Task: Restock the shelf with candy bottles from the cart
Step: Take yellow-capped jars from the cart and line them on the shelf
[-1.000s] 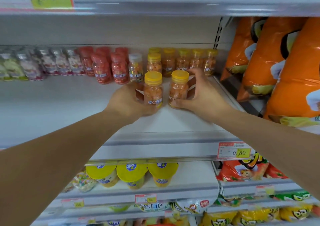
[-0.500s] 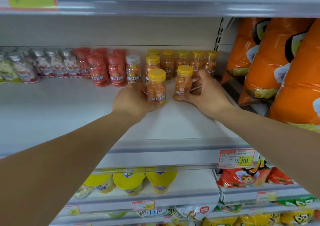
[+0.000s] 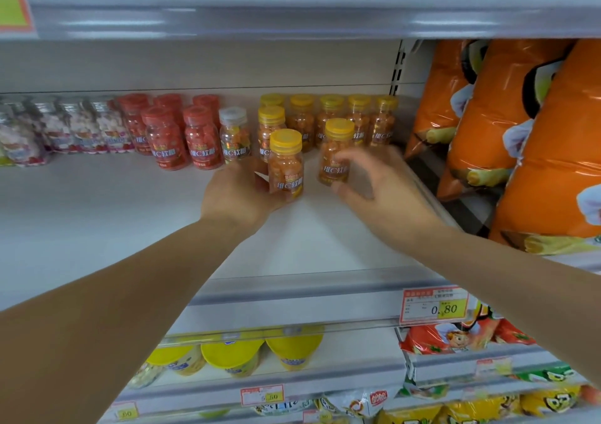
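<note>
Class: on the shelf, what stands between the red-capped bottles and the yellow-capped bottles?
One clear-capped bottle stands between the red-capped bottles and the yellow-capped bottles, as the head view shows.

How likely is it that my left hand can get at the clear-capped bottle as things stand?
Probably not yet: the left hand grips a yellow-capped bottle, so it is full. Otherwise the way looks free: the clear-capped bottle stands just beyond it with nothing between.
</note>
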